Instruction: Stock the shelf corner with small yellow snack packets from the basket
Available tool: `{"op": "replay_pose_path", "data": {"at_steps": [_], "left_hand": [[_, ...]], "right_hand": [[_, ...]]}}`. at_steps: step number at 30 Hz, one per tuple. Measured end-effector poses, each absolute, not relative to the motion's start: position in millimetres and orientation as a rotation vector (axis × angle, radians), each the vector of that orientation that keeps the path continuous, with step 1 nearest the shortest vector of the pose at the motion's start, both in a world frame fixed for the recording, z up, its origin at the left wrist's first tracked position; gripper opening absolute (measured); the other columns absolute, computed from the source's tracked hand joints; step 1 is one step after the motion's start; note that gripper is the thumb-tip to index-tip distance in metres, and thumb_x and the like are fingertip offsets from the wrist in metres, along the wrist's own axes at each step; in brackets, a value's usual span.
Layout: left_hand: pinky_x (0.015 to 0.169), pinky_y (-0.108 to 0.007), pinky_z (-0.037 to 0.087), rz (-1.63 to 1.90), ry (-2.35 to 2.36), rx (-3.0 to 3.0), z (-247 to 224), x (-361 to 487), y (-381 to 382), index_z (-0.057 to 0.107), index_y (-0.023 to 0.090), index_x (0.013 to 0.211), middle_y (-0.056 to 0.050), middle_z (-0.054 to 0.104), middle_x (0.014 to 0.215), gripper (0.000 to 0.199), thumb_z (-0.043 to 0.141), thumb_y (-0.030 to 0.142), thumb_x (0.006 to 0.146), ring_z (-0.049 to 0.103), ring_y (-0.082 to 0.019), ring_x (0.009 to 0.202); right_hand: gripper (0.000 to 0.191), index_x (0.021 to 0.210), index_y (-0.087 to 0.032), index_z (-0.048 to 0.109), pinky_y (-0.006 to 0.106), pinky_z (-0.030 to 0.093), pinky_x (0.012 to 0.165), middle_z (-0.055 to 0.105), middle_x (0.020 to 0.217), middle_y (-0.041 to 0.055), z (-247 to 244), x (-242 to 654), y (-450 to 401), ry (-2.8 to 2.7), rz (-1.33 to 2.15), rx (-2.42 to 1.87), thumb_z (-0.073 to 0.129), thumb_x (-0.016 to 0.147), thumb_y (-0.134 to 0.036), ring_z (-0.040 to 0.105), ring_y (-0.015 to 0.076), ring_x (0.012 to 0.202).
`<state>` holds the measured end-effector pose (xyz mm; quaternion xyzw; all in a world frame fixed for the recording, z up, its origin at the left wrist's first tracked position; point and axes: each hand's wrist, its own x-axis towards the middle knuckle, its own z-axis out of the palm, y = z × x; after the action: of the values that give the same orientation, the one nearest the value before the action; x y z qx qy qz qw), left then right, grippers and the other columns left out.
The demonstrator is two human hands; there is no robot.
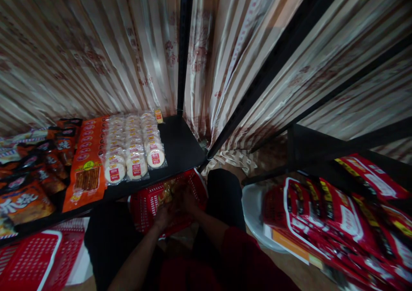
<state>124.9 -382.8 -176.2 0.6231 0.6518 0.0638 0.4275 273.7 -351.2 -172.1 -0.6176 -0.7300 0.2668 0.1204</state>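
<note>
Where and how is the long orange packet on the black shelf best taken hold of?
Probably by its near end, coming from the front: the long orange packet lies flat with that end towards the black shelf's front edge, while bags and round packs crowd its long sides.

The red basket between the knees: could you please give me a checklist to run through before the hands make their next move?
1. Both hands inside the red basket: ok; left hand and right hand reach in.
2. Each hand's grip: cannot tell; too dark.
3. Yellowish contents identifiable: cannot tell; blurred.
4. Wrapped round cakes lined up on the shelf: ok; three rows.
5. Light on the hands: not ok; dim.
</note>
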Motion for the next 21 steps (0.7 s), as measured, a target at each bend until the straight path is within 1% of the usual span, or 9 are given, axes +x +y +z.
{"op": "replay_pose_path", "data": {"at_steps": [2, 5, 8, 11, 15, 18, 21], "left_hand": [[0.099, -0.033, 0.036, 0.14, 1.643, 1.696, -173, 126, -382, 0.063, 0.014, 0.108, -0.011, 0.064, 0.112, 0.035, 0.047, 0.02, 0.078, 0.052, -0.022, 0.113], [0.098, -0.033, 0.037, 0.115, 1.655, 1.752, -172, 127, -381, 0.064, 0.013, 0.104, -0.012, 0.065, 0.109, 0.033, 0.041, 0.021, 0.082, 0.054, -0.021, 0.11], [0.098, -0.033, 0.038, 0.171, 1.643, 1.673, -176, 126, -381, 0.06, 0.013, 0.111, -0.013, 0.062, 0.116, 0.037, 0.046, 0.025, 0.08, 0.054, -0.022, 0.111], [0.1, -0.034, 0.036, 0.259, 1.589, 1.619, -179, 126, -383, 0.056, 0.01, 0.117, -0.015, 0.059, 0.121, 0.043, 0.05, 0.026, 0.078, 0.052, -0.022, 0.115], [0.097, -0.033, 0.041, 0.345, 1.538, 1.507, -177, 129, -386, 0.052, 0.011, 0.122, -0.014, 0.06, 0.12, 0.047, 0.05, 0.031, 0.079, 0.055, -0.021, 0.112], [0.1, -0.034, 0.04, 0.42, 1.506, 1.503, -173, 131, -388, 0.05, 0.012, 0.124, -0.013, 0.058, 0.124, 0.05, 0.052, 0.03, 0.076, 0.053, -0.021, 0.116], [0.104, -0.036, 0.037, 0.5, 1.466, 1.544, -171, 132, -389, 0.052, 0.015, 0.123, -0.01, 0.056, 0.127, 0.052, 0.055, 0.026, 0.073, 0.05, -0.021, 0.119]], "right_hand": [[0.032, 0.107, -0.017, 0.063, 0.032, 0.046, 0.083, 0.062, 0.114, 0.0133, -168, 273, -350, -2.121, 0.859, -1.937, 0.04, 0.087, -0.026, 0.06, 0.0217, 0.099], [0.034, 0.105, -0.017, 0.063, 0.029, 0.046, 0.077, 0.066, 0.105, 0.0116, -161, 272, -348, -2.049, 1.002, -2.06, 0.037, 0.089, -0.032, 0.063, 0.0195, 0.09], [0.034, 0.103, -0.016, 0.064, 0.026, 0.045, 0.074, 0.068, 0.098, 0.0105, -157, 272, -347, -1.995, 1.08, -2.081, 0.038, 0.09, -0.033, 0.064, 0.0184, 0.087], [0.034, 0.099, -0.015, 0.066, 0.025, 0.044, 0.073, 0.068, 0.099, 0.0109, -153, 273, -346, -1.98, 1.079, -2.069, 0.039, 0.09, -0.034, 0.063, 0.0183, 0.088], [0.034, 0.101, -0.013, 0.065, 0.025, 0.044, 0.074, 0.067, 0.101, 0.0121, -148, 275, -347, -1.95, 1.078, -2.053, 0.04, 0.089, -0.033, 0.063, 0.0189, 0.09], [0.035, 0.098, -0.013, 0.066, 0.026, 0.044, 0.076, 0.067, 0.1, 0.0126, -144, 275, -348, -1.938, 1.061, -2.055, 0.041, 0.089, -0.035, 0.063, 0.0192, 0.091], [0.034, 0.094, -0.013, 0.067, 0.026, 0.044, 0.073, 0.069, 0.095, 0.0117, -141, 276, -349, -1.92, 1.054, -2.085, 0.044, 0.087, -0.037, 0.064, 0.0196, 0.087]]}}
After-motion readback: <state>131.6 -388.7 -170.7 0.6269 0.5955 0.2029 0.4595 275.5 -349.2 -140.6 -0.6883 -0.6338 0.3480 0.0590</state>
